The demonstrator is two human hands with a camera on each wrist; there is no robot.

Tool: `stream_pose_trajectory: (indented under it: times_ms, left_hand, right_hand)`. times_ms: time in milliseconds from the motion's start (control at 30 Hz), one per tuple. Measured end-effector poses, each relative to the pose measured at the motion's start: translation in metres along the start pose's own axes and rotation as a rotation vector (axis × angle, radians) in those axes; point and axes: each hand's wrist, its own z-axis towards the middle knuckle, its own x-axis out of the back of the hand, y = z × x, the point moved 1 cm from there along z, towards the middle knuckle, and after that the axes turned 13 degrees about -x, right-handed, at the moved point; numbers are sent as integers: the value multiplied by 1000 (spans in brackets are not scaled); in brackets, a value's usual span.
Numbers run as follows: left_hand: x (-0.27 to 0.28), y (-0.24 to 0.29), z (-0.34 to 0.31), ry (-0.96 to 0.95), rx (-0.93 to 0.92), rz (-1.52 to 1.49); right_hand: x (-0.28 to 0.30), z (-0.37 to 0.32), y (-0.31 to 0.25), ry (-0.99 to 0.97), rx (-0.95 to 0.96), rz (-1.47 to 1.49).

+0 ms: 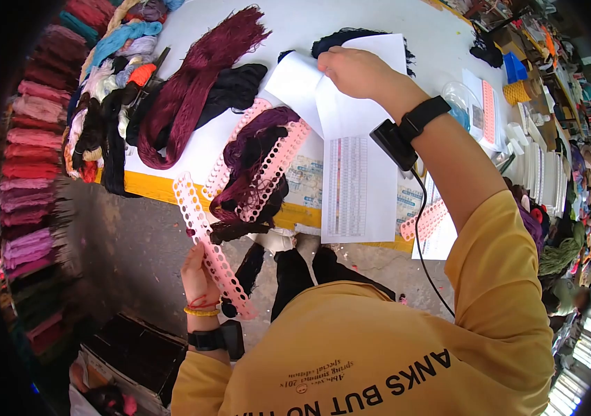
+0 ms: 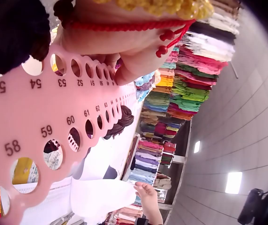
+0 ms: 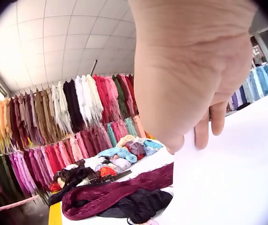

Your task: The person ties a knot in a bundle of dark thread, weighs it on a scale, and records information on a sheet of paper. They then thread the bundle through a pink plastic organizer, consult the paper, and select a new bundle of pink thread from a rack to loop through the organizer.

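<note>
My left hand (image 1: 200,281) grips the edge of a long pink thread card (image 1: 216,258) in front of the table edge. Numbered holes run down both sides of the card, as the left wrist view shows, with dark thread (image 2: 19,30) close by it. Over the table, my right hand (image 1: 359,73) pinches a white printed sheet (image 1: 361,118), its upper part lifted and curled over. Below the curl, a table of small print faces up. Between the hands lies another pink thread card (image 1: 294,142), loaded with purple and black thread (image 1: 250,152) that spills over the table edge.
A maroon hank (image 1: 198,76) and a black hank (image 1: 236,90) lie on the white table (image 1: 288,24). Mixed skeins (image 1: 132,41) are heaped at its left end. Hanging yarn (image 1: 32,152) lines the left side. A plastic tub (image 1: 456,100) stands at right, and a dark box (image 1: 132,353) below left.
</note>
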Motion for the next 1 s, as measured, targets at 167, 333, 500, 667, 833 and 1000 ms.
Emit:
stream_pose_trajectory:
  times_ms: [167, 333, 500, 667, 833, 1000]
  left_hand:
    - [-6, 5, 5, -15, -4, -7]
    - [-8, 6, 12, -7, 10, 4]
    - [-11, 8, 18, -29, 21, -6]
    - [-12, 9, 21, -28, 30, 6]
    - [-11, 9, 22, -40, 33, 15]
    - [-16, 9, 19, -13, 23, 7]
  right_hand:
    - [-8, 16, 2, -20, 11, 17]
    - [-19, 29, 3, 8, 25, 81]
    - [-19, 30, -2, -24, -19, 134]
    - [-28, 32, -1, -49, -56, 169]
    - [-39, 34, 4, -66, -94, 192]
    - [-44, 31, 7, -68, -87, 192]
